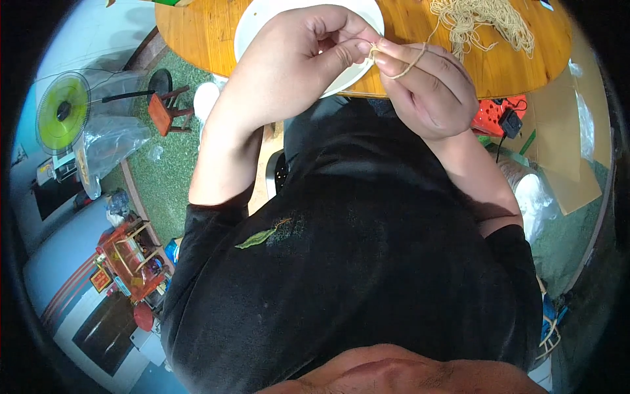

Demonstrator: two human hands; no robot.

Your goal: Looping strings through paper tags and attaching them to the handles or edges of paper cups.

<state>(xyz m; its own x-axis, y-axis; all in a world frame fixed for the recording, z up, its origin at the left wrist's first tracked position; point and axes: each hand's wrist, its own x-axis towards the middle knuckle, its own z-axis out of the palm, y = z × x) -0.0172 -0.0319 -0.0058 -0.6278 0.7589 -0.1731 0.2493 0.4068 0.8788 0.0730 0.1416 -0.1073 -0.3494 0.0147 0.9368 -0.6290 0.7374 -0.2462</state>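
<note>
Above the near edge of the table, my two hands meet fingertip to fingertip. Thumb and forefinger of my left hand (298,65) pinch a beige yarn strand (411,67) where it bends into a small loop. My right hand (433,92) grips the same strand close by, and the yarn passes across its fingers. From there it runs up to a tangled beige yarn heap (482,23) on the table's far right. A white round dish (246,29) lies beneath my left hand, partly hidden by it. The exact crossing of the yarn between the fingertips is too small to make out.
The wooden table (197,39) has a rounded edge. On the left are a green fan (62,111), a small reddish-brown stool (161,113) and an orange shelf rack (131,256). A red perforated basket (489,118) and cardboard (558,131) are at right.
</note>
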